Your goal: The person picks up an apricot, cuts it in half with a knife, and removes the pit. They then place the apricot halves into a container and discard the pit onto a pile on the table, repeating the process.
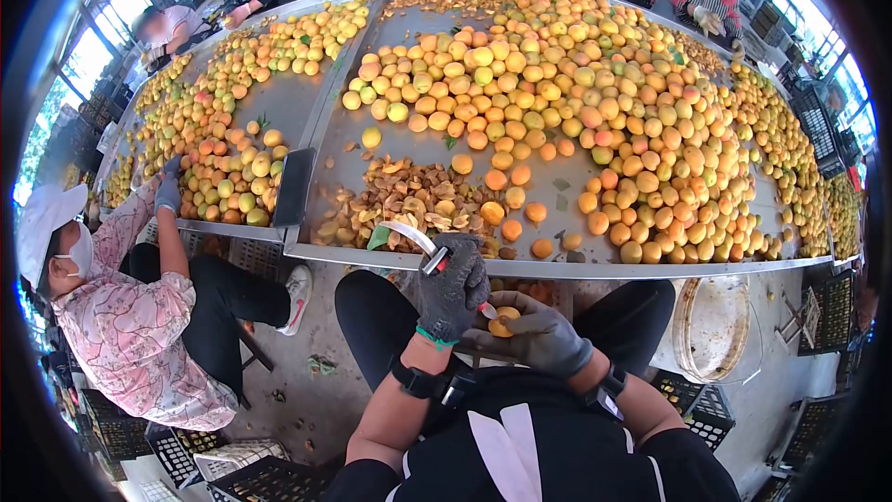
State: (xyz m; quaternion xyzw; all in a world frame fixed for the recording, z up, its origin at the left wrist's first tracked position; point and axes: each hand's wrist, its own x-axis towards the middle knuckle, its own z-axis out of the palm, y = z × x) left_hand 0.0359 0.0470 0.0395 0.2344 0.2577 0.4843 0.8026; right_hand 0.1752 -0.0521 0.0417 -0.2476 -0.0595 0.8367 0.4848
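Observation:
My left hand [450,290], in a dark grey glove, is closed around a tool with a curved metal strip [409,236] sticking out above the fist. A red end [487,310] shows below that fist, close to the fruit. My right hand [544,335], in a grey glove, grips an orange apricot [505,322] between thumb and fingers. Both hands are close together over my lap, just in front of the metal table [557,270]. Beyond my left hand lies a heap of brown and orange apricot pieces [409,193].
Many whole apricots [650,149] cover the table. A co-worker [130,325] sits on the left, with more people at the far side. A white bucket [711,330] stands right of my knee. Black crates [692,404] are on the floor. A dark plate [294,188] stands at the table's divider.

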